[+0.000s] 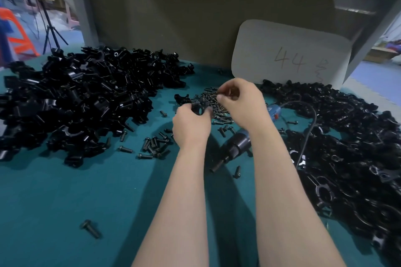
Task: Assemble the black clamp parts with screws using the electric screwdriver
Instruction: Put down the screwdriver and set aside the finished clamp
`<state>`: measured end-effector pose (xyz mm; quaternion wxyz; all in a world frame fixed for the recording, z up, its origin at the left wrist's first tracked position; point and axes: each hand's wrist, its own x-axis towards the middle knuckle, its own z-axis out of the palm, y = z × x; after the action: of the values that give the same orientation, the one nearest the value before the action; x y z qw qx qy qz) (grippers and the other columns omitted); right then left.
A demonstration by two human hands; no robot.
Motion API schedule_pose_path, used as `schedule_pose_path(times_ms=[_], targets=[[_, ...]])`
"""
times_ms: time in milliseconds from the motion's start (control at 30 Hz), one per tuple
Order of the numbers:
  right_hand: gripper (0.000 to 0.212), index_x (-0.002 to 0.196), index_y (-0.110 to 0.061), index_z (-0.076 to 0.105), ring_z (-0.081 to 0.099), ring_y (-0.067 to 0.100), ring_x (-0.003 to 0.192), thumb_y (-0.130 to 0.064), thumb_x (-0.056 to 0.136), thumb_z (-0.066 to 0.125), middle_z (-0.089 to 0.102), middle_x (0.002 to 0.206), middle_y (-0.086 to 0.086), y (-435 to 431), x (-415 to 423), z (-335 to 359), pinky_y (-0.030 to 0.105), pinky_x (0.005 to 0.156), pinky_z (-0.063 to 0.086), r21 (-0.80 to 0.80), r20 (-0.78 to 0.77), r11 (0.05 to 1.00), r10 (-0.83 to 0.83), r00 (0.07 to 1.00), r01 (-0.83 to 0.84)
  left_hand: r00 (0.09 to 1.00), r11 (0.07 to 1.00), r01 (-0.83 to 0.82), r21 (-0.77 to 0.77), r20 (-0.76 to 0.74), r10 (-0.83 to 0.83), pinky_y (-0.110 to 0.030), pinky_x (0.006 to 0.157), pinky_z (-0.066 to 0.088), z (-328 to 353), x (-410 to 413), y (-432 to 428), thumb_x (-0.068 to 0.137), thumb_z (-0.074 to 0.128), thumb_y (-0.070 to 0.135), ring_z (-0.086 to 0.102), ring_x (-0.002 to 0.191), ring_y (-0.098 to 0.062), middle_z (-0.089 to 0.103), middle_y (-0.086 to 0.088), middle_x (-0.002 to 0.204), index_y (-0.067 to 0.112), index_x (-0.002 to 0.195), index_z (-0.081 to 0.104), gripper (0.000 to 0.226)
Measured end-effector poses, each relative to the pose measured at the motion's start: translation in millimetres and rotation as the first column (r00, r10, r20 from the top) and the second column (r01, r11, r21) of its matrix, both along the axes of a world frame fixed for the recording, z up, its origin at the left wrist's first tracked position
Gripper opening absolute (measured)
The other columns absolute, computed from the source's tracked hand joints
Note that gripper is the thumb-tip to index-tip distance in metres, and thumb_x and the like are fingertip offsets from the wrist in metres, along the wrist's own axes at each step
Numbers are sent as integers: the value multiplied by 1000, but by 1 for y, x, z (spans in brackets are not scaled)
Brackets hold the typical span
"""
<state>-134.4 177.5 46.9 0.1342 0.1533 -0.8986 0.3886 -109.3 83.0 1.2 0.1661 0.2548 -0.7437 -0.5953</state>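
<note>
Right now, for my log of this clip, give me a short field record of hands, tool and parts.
left hand: grips black ring-shaped clamp part
right hand: fingers pinch what looks like a small dark screw, over the loose screw heap
electric screwdriver: black and blue corded tool, lying unheld on teal table cover, partly behind right forearm
left pile: black clamp parts
right pile: black clamp parts
white card: marked 44, at the back
</note>
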Motion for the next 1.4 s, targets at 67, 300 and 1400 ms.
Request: schedule_pose_path(times_ms=[67,300,1400], targets=[[4,90,-22,60,56,3,76,-20,89,64,60,84,-11,-1,-4,-2,17,70,45,-45,55,998,-52,997,54,974,964,-70,258,-190,122,-40,87,54,8,3,-2,89,67,32,68,94,-25,71,-7,99,12,105,67,25],[7,85,-12,63,56,6,58,-5,85,60,62,70,-4,-38,4,-26,11,45,38,-4,314,978,199,928,-208,805,906,-116,407,-496,326,-40,84,56,36,8,-12,89,66,23,67,84,-17,67,1,85,24,86,60,7],[5,89,-17,65,68,5,69,-12,89,63,68,74,-5,26,7,-8,25,75,56,-348,110,924,-126,986,157,983,990,134,-48,-123,-139,-24,68,45,-3,-4,19,92,62,27,62,90,-18,68,3,99,17,108,63,19]])
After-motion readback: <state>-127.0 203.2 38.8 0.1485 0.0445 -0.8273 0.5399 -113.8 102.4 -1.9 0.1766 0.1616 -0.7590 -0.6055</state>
